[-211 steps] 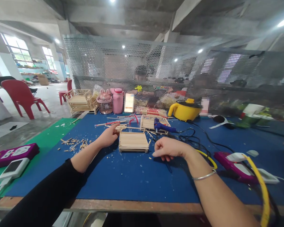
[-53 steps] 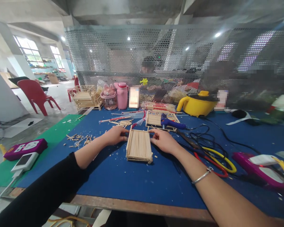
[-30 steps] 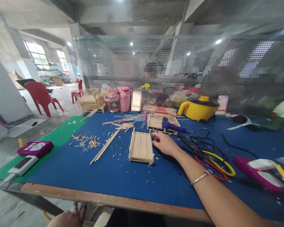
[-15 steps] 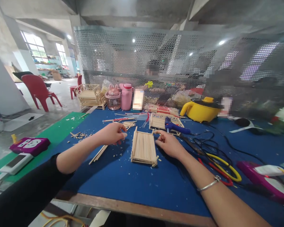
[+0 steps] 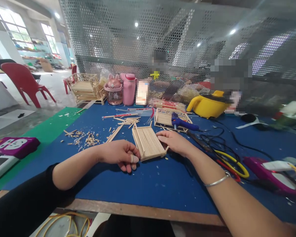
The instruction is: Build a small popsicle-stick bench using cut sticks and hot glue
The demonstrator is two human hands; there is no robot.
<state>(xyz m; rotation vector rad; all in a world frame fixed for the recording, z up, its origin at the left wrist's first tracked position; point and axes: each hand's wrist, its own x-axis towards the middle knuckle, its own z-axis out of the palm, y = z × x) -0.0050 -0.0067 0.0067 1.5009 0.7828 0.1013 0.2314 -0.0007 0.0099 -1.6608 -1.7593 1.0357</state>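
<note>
A small platform of pale wooden sticks (image 5: 149,141), with short posts at its corners, sits turned at an angle in front of me. My right hand (image 5: 174,141) grips its right edge, with some fingertips hidden behind it. At the near left corner, my left hand (image 5: 124,156) has its fingers curled together against the platform. A pale wrap circles one left finger. Whether a small piece lies inside those fingers is hidden. Loose sticks (image 5: 115,132) lie beyond my left hand.
Stick offcuts (image 5: 88,139) are scattered at left. Behind the platform lie a blue glue gun (image 5: 184,123) and a stick frame (image 5: 162,117). Black cables and yellow-handled pliers (image 5: 233,163) are at right. A yellow pot (image 5: 209,105), pink bottle (image 5: 129,89) and mesh screen (image 5: 108,42) stand behind.
My left hand has come nearer, down to the platform's near left corner. My right hand has closed on its right edge, and the platform has turned. The view has tipped downward.
</note>
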